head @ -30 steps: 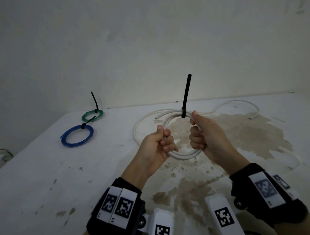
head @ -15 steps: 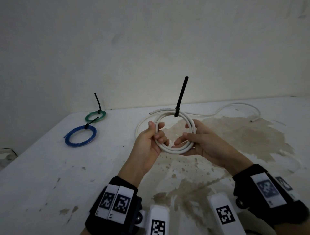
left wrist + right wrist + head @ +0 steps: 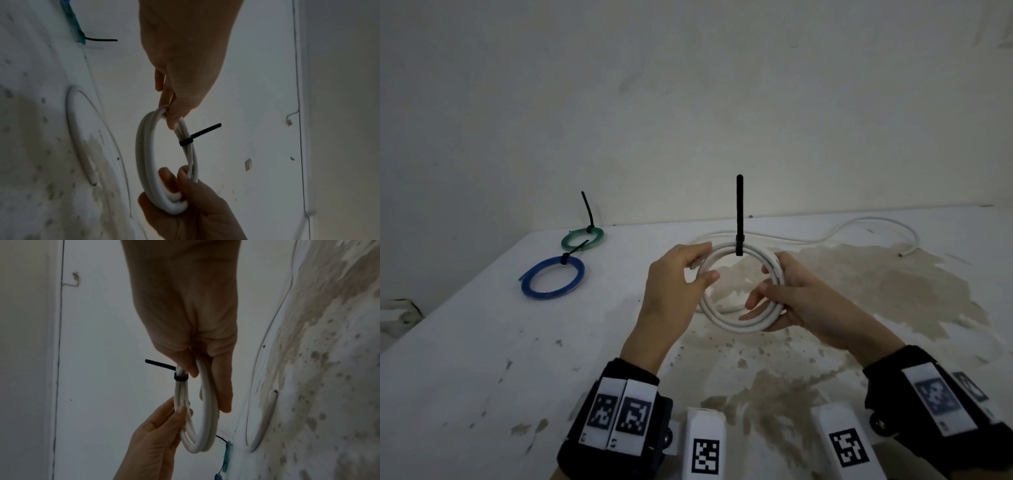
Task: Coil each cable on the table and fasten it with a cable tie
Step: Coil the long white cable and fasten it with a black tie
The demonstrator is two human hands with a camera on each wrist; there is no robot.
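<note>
A white cable coil [image 3: 736, 323] hangs above the table between both hands. A black cable tie [image 3: 739, 212] is cinched round its top, tail pointing straight up. My left hand [image 3: 702, 270] pinches the coil's left side between thumb and fingertips. My right hand [image 3: 767, 298] holds the right side, fingers passed through the ring and thumb outside. The left wrist view shows the coil [image 3: 144, 154], the tie [image 3: 197, 136] and the right hand [image 3: 185, 203] curled round the strands. The right wrist view shows the coil [image 3: 207, 410] and tie [image 3: 180, 378].
A blue coil [image 3: 553, 279] and a green coil [image 3: 582, 238], each with a black tie, lie at the table's [image 3: 482, 342] back left. A loose white cable [image 3: 859, 224] snakes along the back right. A brown stain [image 3: 876, 291] covers the right half.
Both hands loosened from fists into lighter grips. The right hand slid from beside the tie down the coil's right side. The coil tipped flatter and then the tie's tail swung upright.
</note>
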